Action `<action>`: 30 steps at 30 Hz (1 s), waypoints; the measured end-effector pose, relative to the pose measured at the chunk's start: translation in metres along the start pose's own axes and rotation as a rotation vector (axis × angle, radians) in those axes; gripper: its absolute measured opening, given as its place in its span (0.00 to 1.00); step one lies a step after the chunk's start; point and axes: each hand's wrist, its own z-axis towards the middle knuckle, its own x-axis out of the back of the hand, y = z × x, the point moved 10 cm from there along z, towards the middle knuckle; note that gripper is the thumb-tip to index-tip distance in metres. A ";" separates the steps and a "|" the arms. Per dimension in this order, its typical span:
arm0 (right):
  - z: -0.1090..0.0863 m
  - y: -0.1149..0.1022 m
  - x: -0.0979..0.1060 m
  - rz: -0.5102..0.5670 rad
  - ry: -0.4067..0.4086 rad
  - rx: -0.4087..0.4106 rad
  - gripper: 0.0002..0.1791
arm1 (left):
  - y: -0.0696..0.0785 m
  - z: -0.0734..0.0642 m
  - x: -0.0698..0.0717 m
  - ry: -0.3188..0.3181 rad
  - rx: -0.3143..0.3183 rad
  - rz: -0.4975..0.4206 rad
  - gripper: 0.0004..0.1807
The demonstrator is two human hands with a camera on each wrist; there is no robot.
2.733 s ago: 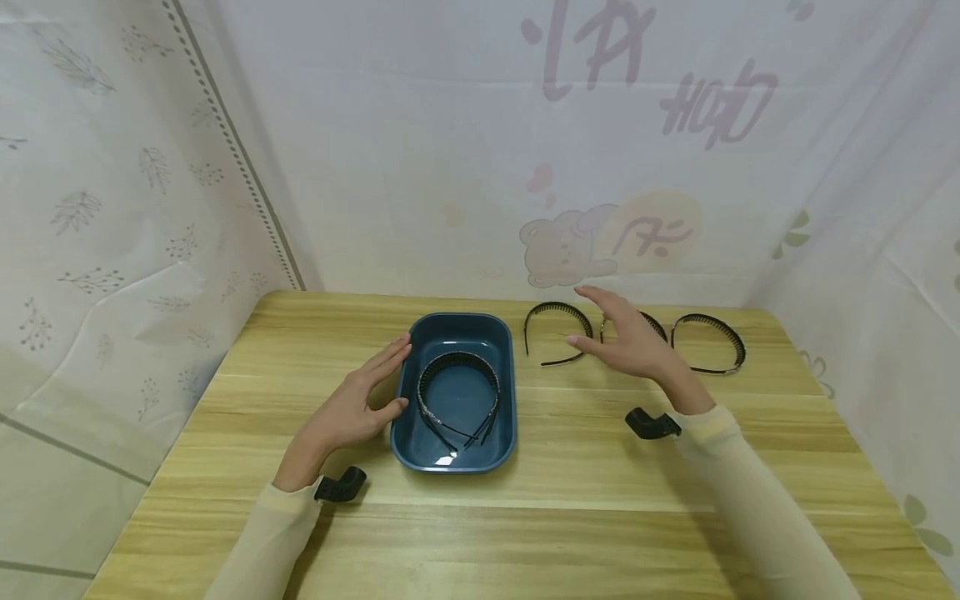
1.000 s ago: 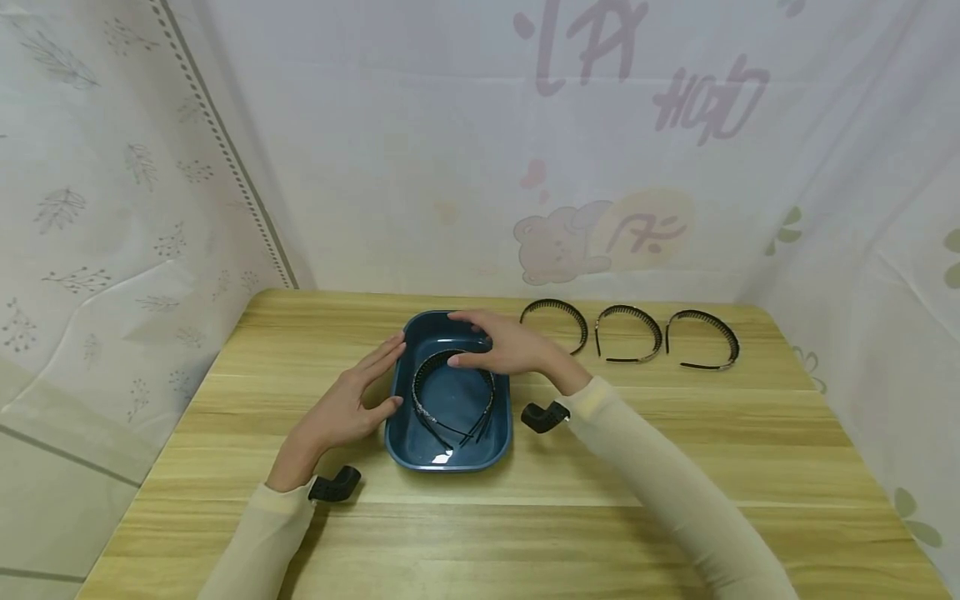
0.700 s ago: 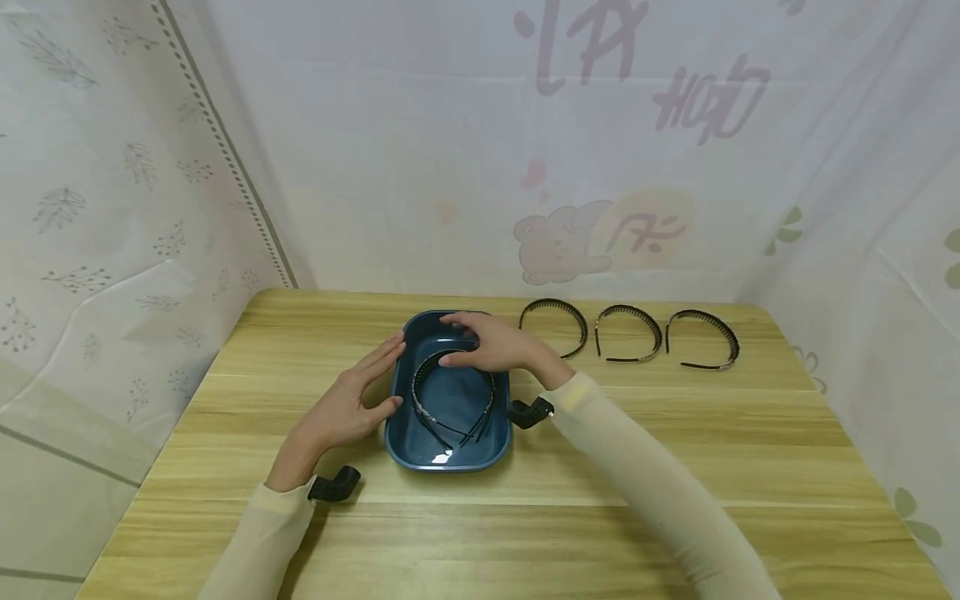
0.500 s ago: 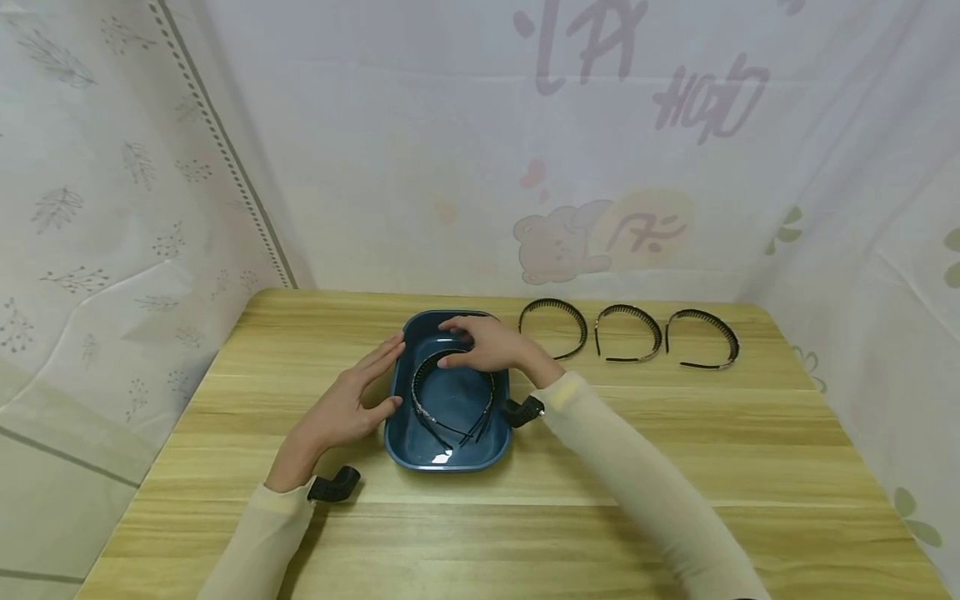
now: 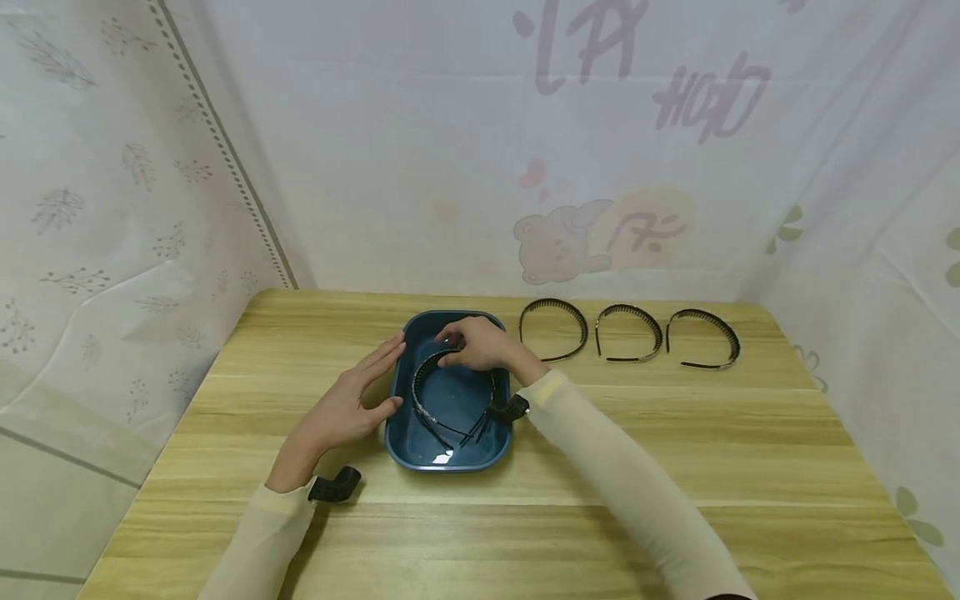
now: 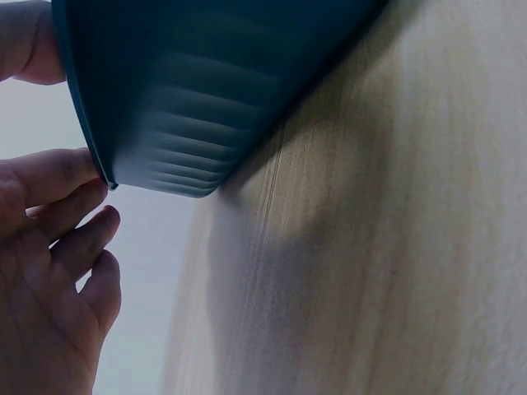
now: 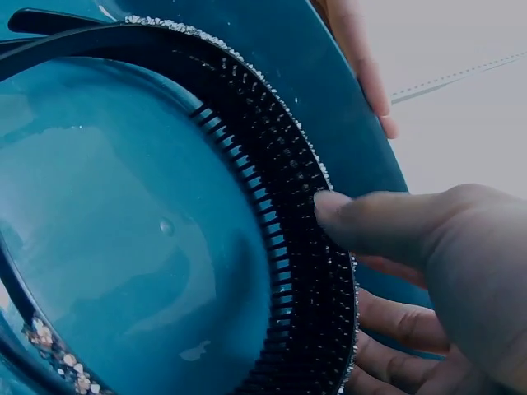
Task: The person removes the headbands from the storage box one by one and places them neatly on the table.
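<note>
A blue plastic tray [image 5: 450, 468] stands on the table, with a small stack of black toothed headbands [image 5: 416, 393] lying inside it. My right hand [image 5: 483, 343] reaches over the far right part of the tray. In the right wrist view, its thumb lies on the inner toothed side of the headbands [image 7: 284, 156] and the fingers are behind their glittery outer edge, pinching the curved top. My left hand [image 5: 341, 412] touches the tray's left side with fairly straight fingers. The left wrist view has thumb and fingertips [image 6: 86, 169] at the tray rim.
Three more black headbands lie in a row at the back right of the wooden table [image 5: 600, 475]: one near the tray [image 5: 586, 329], a middle one [image 5: 659, 335] and a far right one [image 5: 731, 342]. A printed white cloth [image 5: 420, 167] hangs behind.
My right hand has moved left from above the row of headbands to the tray, lowered, and closed its fingers on the stack's top. My left hand has stayed at the tray's side.
</note>
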 end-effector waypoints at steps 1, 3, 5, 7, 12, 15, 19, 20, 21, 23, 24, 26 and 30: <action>0.000 0.000 0.000 -0.001 0.008 0.001 0.22 | 0.000 0.000 0.000 0.001 -0.002 0.004 0.44; 0.001 -0.001 0.000 0.002 0.033 0.010 0.17 | 0.001 -0.001 0.000 0.003 -0.007 0.009 0.44; 0.001 -0.001 0.001 -0.002 0.061 0.018 0.12 | 0.001 -0.002 0.000 0.005 -0.009 0.015 0.44; 0.001 -0.002 0.003 -0.008 0.088 0.018 0.10 | 0.001 -0.002 0.000 0.007 -0.009 0.016 0.44; 0.001 0.000 0.005 -0.021 0.119 -0.004 0.08 | 0.000 -0.001 0.000 0.006 -0.005 0.012 0.44; 0.000 0.000 0.006 -0.024 0.129 -0.013 0.08 | 0.000 -0.001 0.000 0.005 -0.006 0.015 0.44; -0.001 -0.002 0.006 -0.015 0.137 -0.008 0.08 | 0.000 -0.002 0.000 0.004 -0.007 0.023 0.44; -0.001 -0.002 0.007 -0.014 0.140 -0.005 0.08 | 0.000 -0.002 0.000 0.005 -0.008 0.024 0.44; -0.002 -0.002 0.007 -0.013 0.143 -0.004 0.08 | 0.000 -0.002 0.000 0.004 -0.008 0.024 0.44; -0.002 -0.002 0.009 -0.011 0.151 -0.002 0.08 | 0.000 -0.002 0.000 0.001 -0.007 0.021 0.44; -0.002 -0.002 0.010 -0.010 0.155 -0.002 0.08 | -0.001 -0.002 0.000 0.000 -0.005 0.017 0.44; -0.003 -0.002 0.011 -0.008 0.163 0.003 0.08 | -0.001 -0.001 0.000 0.002 -0.007 0.014 0.44; -0.004 -0.003 0.014 0.016 0.172 0.018 0.08 | -0.001 0.000 0.000 0.007 -0.010 0.014 0.44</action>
